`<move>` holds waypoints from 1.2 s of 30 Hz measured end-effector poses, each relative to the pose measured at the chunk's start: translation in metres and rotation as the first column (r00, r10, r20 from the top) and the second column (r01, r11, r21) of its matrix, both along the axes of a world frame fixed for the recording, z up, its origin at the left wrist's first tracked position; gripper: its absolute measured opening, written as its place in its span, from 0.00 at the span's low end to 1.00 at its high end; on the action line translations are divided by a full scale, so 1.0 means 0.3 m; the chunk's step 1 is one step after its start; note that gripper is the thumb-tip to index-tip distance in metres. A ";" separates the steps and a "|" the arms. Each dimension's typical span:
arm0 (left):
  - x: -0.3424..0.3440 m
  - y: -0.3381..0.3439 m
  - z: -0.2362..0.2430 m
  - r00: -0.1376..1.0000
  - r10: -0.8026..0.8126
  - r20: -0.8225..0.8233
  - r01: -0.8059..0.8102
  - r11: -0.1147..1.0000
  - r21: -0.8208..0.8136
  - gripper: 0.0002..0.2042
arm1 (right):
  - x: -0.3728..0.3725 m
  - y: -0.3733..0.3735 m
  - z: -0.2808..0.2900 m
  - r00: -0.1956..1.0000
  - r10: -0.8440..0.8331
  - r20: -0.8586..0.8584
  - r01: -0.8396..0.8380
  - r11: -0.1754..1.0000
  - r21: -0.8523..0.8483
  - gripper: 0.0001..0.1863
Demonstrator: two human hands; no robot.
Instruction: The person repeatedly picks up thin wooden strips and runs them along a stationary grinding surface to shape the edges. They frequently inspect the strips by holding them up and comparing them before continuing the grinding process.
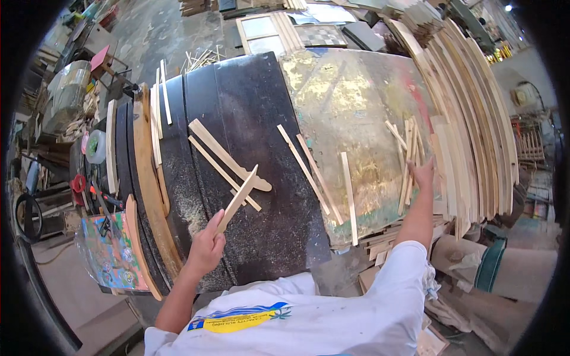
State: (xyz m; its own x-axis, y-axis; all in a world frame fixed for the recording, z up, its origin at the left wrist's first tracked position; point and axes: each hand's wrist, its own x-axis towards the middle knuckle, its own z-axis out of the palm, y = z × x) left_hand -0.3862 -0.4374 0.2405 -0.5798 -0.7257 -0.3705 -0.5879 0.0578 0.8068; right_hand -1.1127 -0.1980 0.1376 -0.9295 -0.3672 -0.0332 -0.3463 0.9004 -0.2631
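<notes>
My left hand (206, 244) is closed round the lower end of a tapered wooden piece (240, 199), whose pointed tip slants up and to the right. Beneath that tip lie a wider shaped wooden piece (222, 151) with a curved, notched end and a thin wooden strip (211, 160), both on the dark board (267, 249). Off to the right, my right hand (423, 173) reaches to a loose pile of wooden strips (409, 160), its fingers spread at the pile's right side. Whether those fingers press on a strip is hard to make out.
Several strips, one a pale strip (348, 199), lie on the worn, paint-stained board (368, 118). Long planks (475, 118) are stacked along the right edge. At left are a thick wooden bar (145, 166), a colourful sheet (107, 249) and a tape roll (95, 146).
</notes>
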 end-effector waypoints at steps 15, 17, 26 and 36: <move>-0.128 0.073 0.026 0.999 0.019 -0.051 -0.018 0.999 0.035 0.30 | 0.485 -0.261 -0.049 0.994 0.095 0.044 -0.103 0.962 0.252 0.49; -0.133 0.078 0.021 0.996 -0.030 -0.083 0.026 0.999 -0.048 0.30 | 0.622 -0.290 -0.075 0.988 0.140 0.068 -0.149 0.975 0.165 0.45; 0.017 0.179 0.046 0.983 0.122 -0.140 -0.122 0.993 0.011 0.29 | 0.869 -0.286 0.047 0.927 0.362 -0.102 -0.372 0.923 -0.103 0.22; 0.201 0.309 0.105 0.952 0.271 -0.140 -0.261 0.962 0.081 0.29 | 0.881 -0.232 -0.020 0.937 0.315 -0.149 -0.333 0.935 -0.120 0.11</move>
